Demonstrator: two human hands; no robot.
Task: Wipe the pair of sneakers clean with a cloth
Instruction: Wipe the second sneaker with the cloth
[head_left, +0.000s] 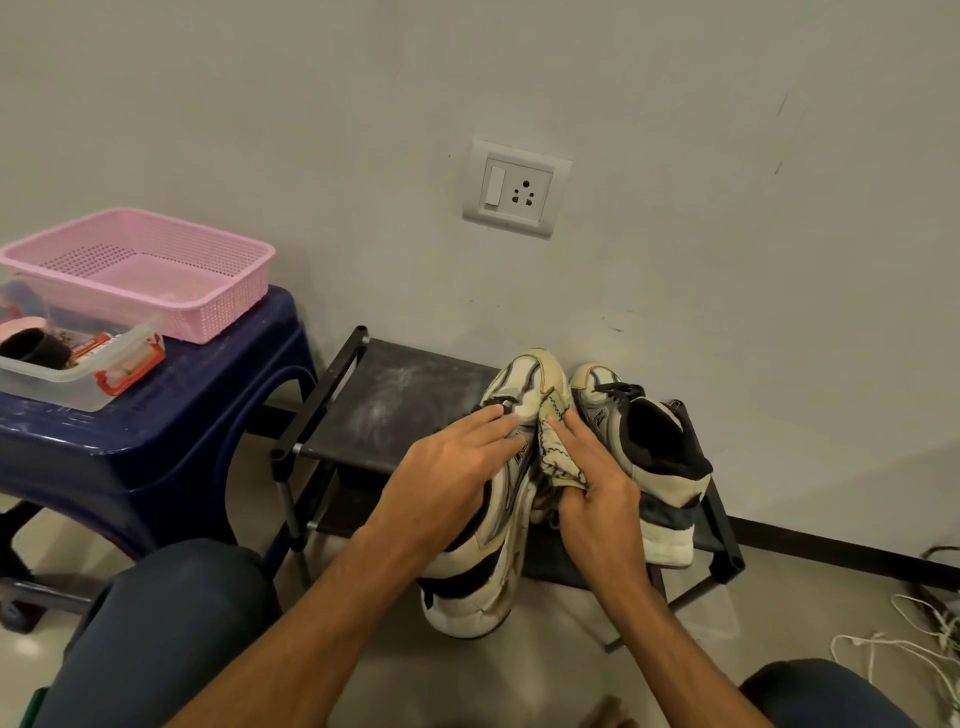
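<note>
head view is showing the left hand (452, 467) pressing straight fingers on the tilted sneaker (530, 379) at the rack (395, 395) edge, while the right hand (597, 493) is clutching the cloth (558, 447) against its side. its heel is overhanging, so a hard rub could be tipping it off.

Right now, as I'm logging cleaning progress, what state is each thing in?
Held sneaker: tipped on its side, heel overhanging the rack.
Standing sneaker: upright on the rack, untouched.
Cloth: bunched, pressed against the held sneaker.
Left hand: fingers flat on the held sneaker.
Right hand: curled round the cloth.
Rack top: streaked with white dust.
Clear box: no lid on.
</note>
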